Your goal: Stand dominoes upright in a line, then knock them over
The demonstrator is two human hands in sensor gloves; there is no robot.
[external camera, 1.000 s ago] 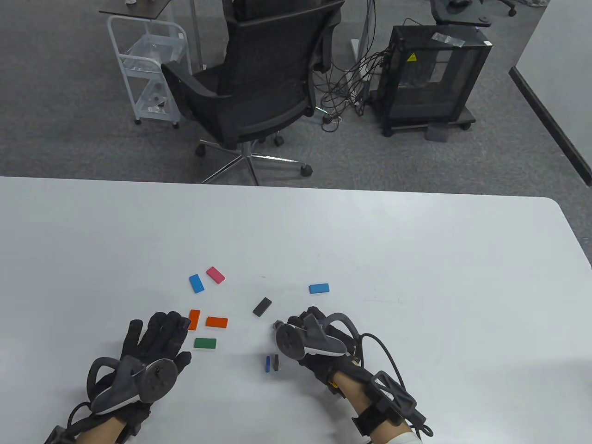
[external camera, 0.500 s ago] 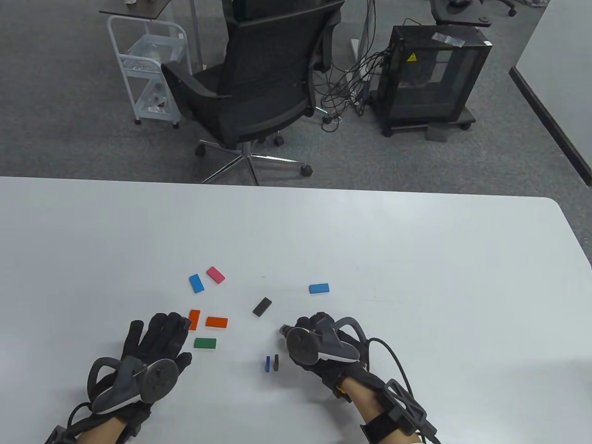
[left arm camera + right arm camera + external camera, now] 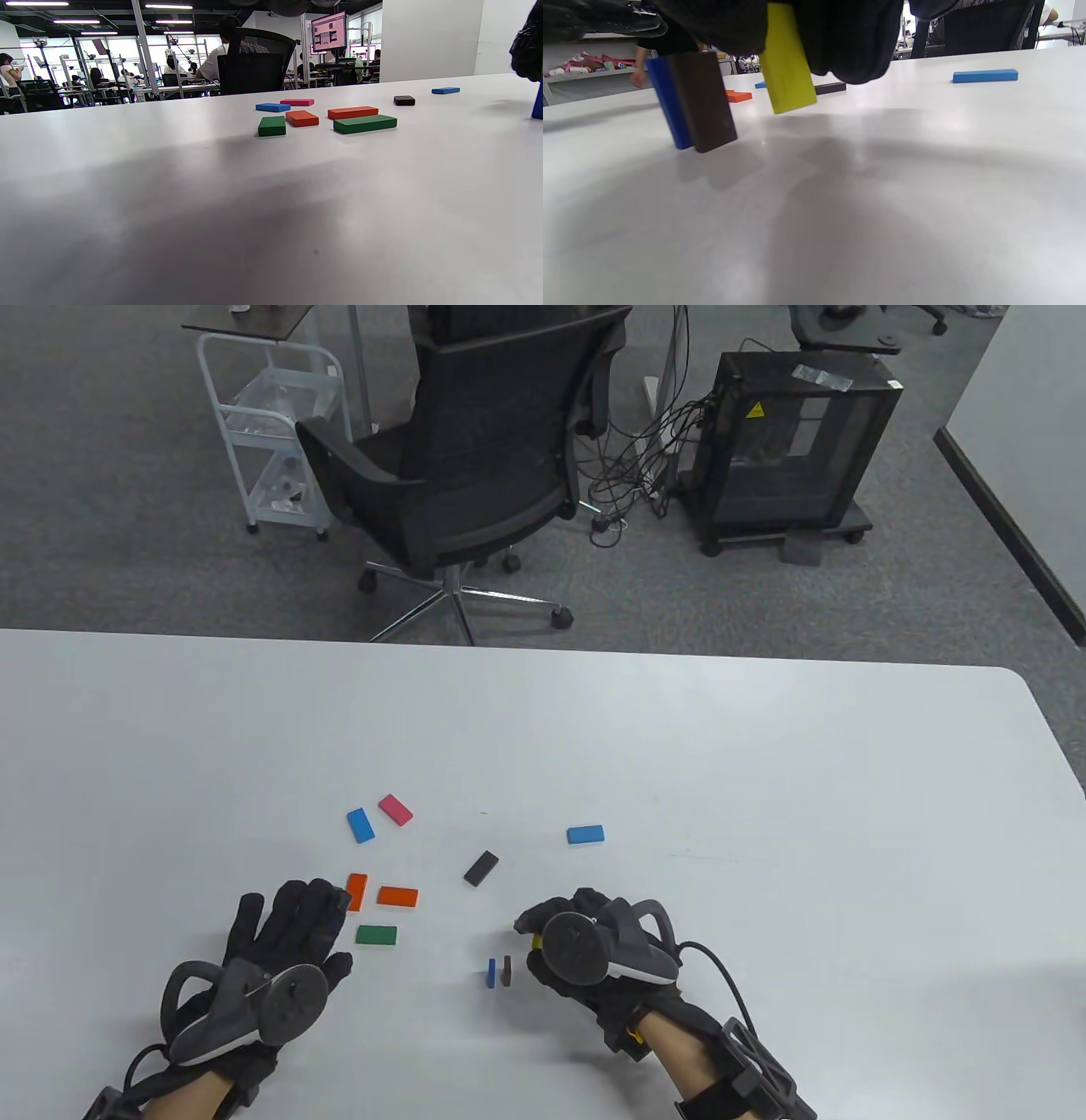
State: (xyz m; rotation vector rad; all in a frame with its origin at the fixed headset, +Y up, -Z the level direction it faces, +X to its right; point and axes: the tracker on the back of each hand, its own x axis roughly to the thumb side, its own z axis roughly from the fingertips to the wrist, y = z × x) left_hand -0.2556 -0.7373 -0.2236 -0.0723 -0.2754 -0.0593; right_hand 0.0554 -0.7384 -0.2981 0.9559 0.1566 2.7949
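Observation:
Two dominoes stand upright side by side near the table's front: a blue domino (image 3: 490, 973) (image 3: 668, 101) and a dark brown domino (image 3: 506, 971) (image 3: 702, 101). Just right of them my right hand (image 3: 543, 931) pinches a yellow domino (image 3: 536, 940) (image 3: 789, 59), which hangs slightly tilted a little above the table. My left hand (image 3: 297, 912) lies flat with straight fingers, holding nothing, beside a flat green domino (image 3: 376, 935) (image 3: 365, 123). Two orange dominoes (image 3: 397, 896) (image 3: 357, 892) lie flat just beyond it.
More flat dominoes lie farther out: a blue one (image 3: 361, 824), a pink one (image 3: 395, 809), a black one (image 3: 481, 868) and another blue one (image 3: 585, 835). The left wrist view shows a second green one (image 3: 272, 126). An office chair (image 3: 475, 449) stands beyond the table's far edge.
My right hand has drifted right and toward me, lowering beside the standing pair; the yellow domino now shows in its fingers. The left hand and the other dominoes have not moved.

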